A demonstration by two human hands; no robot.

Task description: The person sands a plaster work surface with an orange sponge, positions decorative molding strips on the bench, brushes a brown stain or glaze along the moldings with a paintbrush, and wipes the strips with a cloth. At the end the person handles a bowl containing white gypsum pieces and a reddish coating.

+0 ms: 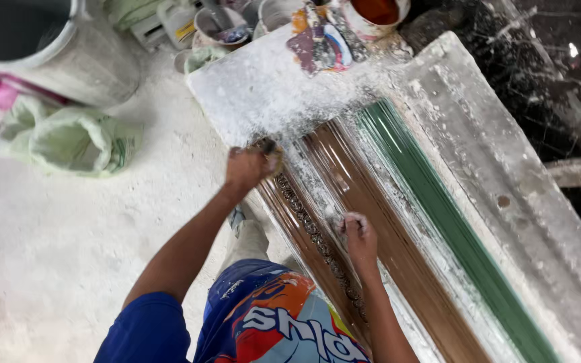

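Observation:
A long brown mould (364,215) with an ornate carved edge lies diagonally on a dusty white workbench (506,175), beside a long green strip (438,202). My left hand (249,168) is closed at the far end of the brown mould's carved edge, gripping something small that I cannot make out. My right hand (358,232) presses a small pale dusty pad onto the mould's white-powdered middle ridge. White powder covers the upper part of the mould.
A large grey bucket (55,54) stands at the top left with a green sack (75,138) next to it on the white-dusted floor. Several paint-stained pots (371,13) and a smeared board (321,40) crowd the bench's far end. Dark spattered ground lies right.

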